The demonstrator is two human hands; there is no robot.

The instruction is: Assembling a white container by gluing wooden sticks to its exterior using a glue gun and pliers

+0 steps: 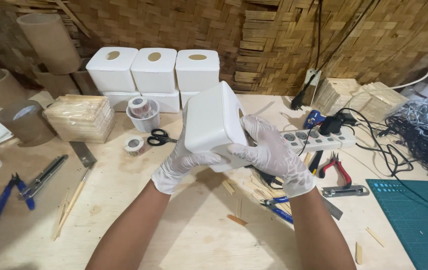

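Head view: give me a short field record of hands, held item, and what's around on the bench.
held item: white box with oval hole, lifted above the bench, tilted
left hand: gloved, gripping the box's lower left side
right hand: gloved, fingers wrapped on the box's right side
behind: stack of white boxes against the woven wall
left of box: black scissors, tape rolls in a small basket, stack of wooden sticks
right of box: white power strip, red pliers, green cutting mat
far left: blue pliers
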